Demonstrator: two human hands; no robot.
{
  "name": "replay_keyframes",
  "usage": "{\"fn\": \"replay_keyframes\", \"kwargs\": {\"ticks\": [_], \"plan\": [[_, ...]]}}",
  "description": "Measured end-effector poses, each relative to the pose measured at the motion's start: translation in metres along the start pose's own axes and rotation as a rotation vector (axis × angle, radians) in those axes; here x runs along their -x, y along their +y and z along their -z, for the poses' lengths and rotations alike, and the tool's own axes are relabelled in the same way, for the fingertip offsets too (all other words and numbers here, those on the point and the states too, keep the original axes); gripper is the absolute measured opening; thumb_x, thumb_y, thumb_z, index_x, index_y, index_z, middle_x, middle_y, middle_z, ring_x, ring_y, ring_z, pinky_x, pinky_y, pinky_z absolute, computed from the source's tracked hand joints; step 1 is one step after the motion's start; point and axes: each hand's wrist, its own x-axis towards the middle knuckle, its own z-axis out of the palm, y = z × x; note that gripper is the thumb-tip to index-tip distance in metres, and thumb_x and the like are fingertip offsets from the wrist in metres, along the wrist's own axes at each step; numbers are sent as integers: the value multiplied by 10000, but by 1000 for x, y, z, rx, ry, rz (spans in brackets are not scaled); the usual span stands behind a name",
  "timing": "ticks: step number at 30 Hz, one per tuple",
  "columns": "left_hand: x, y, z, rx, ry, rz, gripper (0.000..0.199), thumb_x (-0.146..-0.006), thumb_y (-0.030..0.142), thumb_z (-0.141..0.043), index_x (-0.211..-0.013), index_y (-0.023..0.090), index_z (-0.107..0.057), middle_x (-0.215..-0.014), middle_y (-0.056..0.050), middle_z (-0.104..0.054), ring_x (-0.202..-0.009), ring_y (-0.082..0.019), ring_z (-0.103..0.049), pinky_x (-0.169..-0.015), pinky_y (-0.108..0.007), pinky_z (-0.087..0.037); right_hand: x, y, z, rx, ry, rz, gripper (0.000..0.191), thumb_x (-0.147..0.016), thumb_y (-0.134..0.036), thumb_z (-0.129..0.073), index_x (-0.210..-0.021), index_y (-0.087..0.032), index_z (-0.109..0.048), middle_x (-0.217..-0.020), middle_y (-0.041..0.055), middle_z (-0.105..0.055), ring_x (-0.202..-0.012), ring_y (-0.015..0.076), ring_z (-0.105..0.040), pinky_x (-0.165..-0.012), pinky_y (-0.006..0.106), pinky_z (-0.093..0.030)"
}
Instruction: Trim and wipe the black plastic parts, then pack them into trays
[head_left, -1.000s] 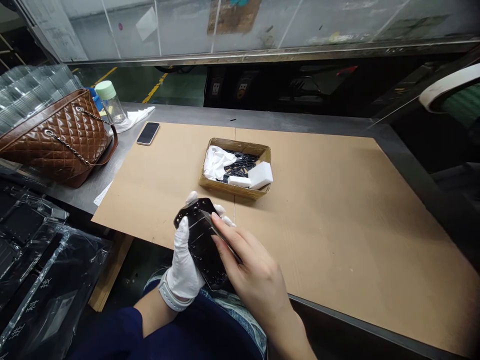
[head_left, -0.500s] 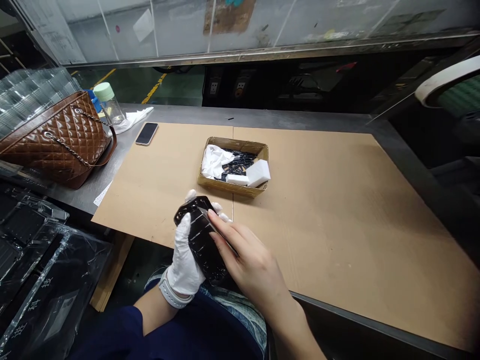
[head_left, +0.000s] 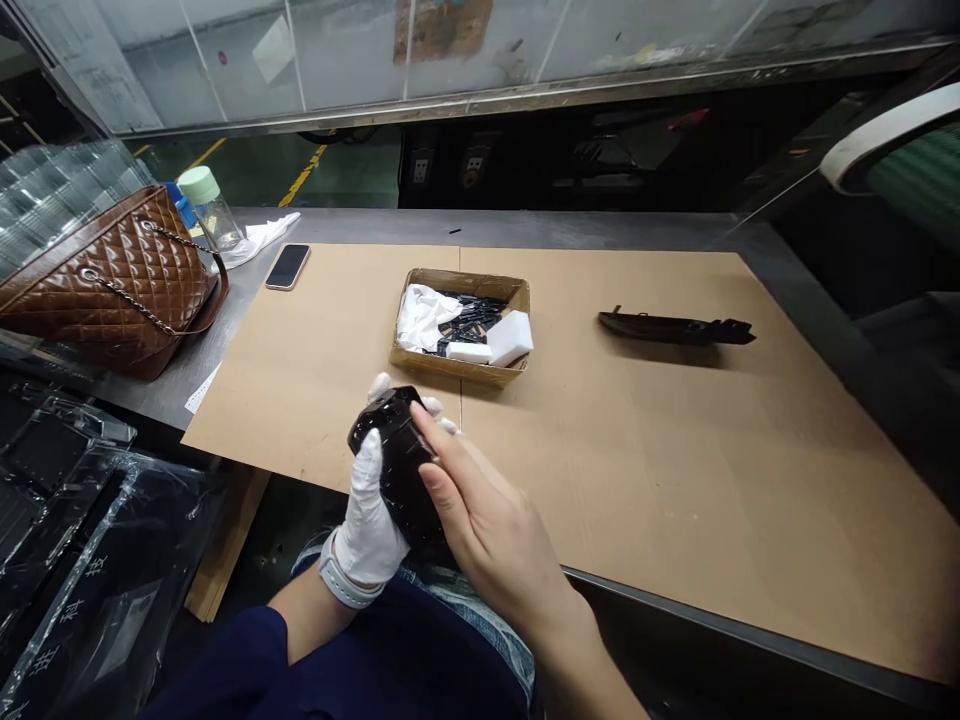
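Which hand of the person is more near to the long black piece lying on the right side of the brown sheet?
The right hand is nearer; it is bare, and lies down and left of the long black piece. The gloved left hand is farther, on the right hand's far side.

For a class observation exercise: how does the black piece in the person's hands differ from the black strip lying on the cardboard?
The held piece is broad and rounded, the strip long and narrow with notched ends. The held piece sits in the gloved left hand under the bare right hand; the strip lies alone on the cardboard. Both are black and glossy.
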Motion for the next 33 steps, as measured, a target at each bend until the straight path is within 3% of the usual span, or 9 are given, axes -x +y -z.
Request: {"fn": "replay_keyframes", "kwargs": {"ticks": [10,18,24,28,30,33], "plan": [[2,-3,-4,-37,70,-4,480,-788,495,-567,-1230,308,-564,-1217,-23,-607,-1201,-250,-512,-1068,-441,-358,-3,-5,-7,184,29,59,401,-971,-273,-349,-1321,-157,-505,-1133,101,-668,-1018,194,-648,-844,262,-546],[1,-6,-4,-53,52,20,488,-761,530,-570,-1197,311,-589,-1181,-24,-626,-1173,-251,-536,-1042,-441,-392,-3,-5,-18,129,97,27,387,-965,-254,-375,-1321,-188,-510,-1079,97,-688,-947,193,-671,-806,271,-555],[-2,0,-3,-50,70,-27,485,-801,530,-540,-1244,332,-547,-1176,-13,-630,-1131,-218,-564,-1023,-392,-408,-3,-4,-14,-11,120,-35,369,-965,-254,-373,-1291,-190,-533,-1218,66,-631,-1116,180,-600,-928,280,-510],[-13,19,-4,31,39,56,509,-827,607,-456,-1267,359,-513,-1048,-16,-661,-927,-181,-632,-948,-395,-450,0,31,-5,36,169,-204,378,-966,-337,-354,-1267,-221,-551,-1228,51,-626,-1116,197,-596,-882,328,-525],[-18,29,-3,82,36,113,515,-822,624,-450,-1236,332,-545,-1012,-23,-660,-868,-167,-632,-923,-387,-458,3,62,-7,175,121,-308,375,-952,-391,-361,-1202,-253,-605,-1104,54,-681,-1002,230,-641,-778,364,-543],[-25,37,0,137,54,134,501,-818,626,-459,-1176,301,-589,-1006,-32,-655,-860,-161,-624,-893,-366,-471,11,106,-20,339,44,-334,403,-929,-439,-363,-1129,-241,-652,-871,76,-685,-826,253,-641,-700,407,-523]]}}
